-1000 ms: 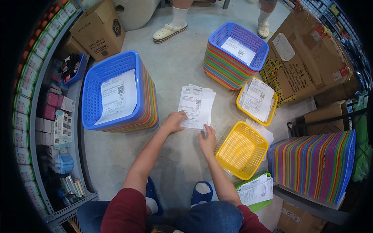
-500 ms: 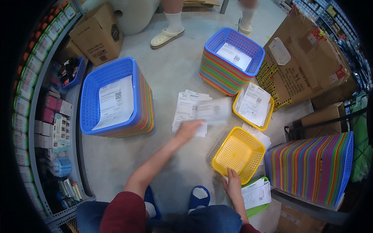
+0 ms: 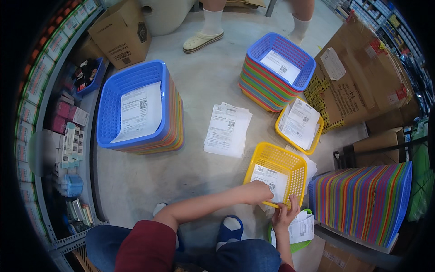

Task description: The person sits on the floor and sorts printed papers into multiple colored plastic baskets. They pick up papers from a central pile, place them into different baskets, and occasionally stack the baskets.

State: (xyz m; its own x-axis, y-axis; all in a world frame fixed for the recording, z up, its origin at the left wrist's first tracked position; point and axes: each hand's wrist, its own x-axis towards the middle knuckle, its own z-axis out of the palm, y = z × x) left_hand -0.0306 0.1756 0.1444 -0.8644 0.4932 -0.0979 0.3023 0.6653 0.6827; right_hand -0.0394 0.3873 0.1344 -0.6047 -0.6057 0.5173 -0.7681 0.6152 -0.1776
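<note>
A yellow plastic basket [image 3: 297,177] is tilted in front of me on the right, with a white printed sheet [image 3: 272,174] inside it. My left hand [image 3: 258,192] reaches into this basket, fingers curled at the sheet's near edge; the fingertips are partly hidden. With its fingers on the near rim, my right hand [image 3: 285,215] grips the basket. Just below it, a green basket [image 3: 299,246] holds more papers. A pile of printed sheets [image 3: 226,129] lies on the floor ahead. Beyond the yellow basket stands a second yellow basket [image 3: 312,147] filled with papers.
Stacks of colourful baskets topped in blue stand at left [image 3: 174,113] and far right [image 3: 267,81]. Another basket stack [image 3: 362,199] lies sideways at right. A large carton [image 3: 362,86] stands behind it. Shelving [image 3: 86,149] lines the left. Someone's pale clog [image 3: 204,41] is at the back.
My left hand has swung right and toward me from the floor pile, bringing a sheet into the yellow basket, which held none before. My right hand has shifted along the rim.
</note>
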